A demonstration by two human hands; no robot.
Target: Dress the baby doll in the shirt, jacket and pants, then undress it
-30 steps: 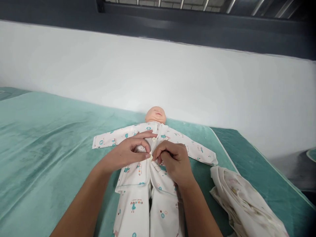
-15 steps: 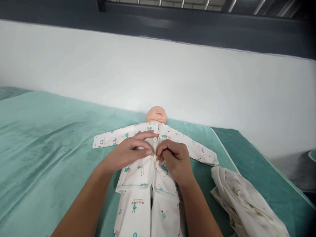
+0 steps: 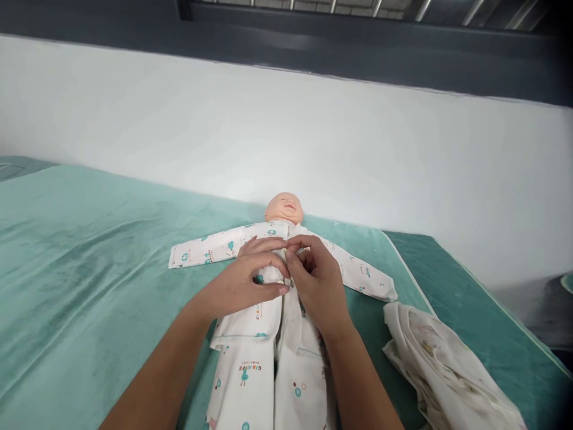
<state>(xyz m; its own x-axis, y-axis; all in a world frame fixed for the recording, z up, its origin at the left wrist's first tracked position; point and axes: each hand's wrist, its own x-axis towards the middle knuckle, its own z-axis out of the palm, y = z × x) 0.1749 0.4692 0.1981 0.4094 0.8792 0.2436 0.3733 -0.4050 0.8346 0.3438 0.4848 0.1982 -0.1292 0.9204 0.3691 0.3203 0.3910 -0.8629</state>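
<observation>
A doll (image 3: 283, 207) in a printed white shirt (image 3: 250, 313) lies face up on a green bed (image 3: 89, 251). The left hand (image 3: 244, 280) and right hand (image 3: 316, 280) meet on the chest, their fingers (image 3: 273, 289) pinching the shirt's front opening near a button (image 3: 280, 282). A crumpled cloth (image 3: 443, 370) lies to the right, by the bed's edge.

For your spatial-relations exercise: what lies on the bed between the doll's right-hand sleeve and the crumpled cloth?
In the head view, only bare green bedcover separates the sleeve from the crumpled cloth.
</observation>
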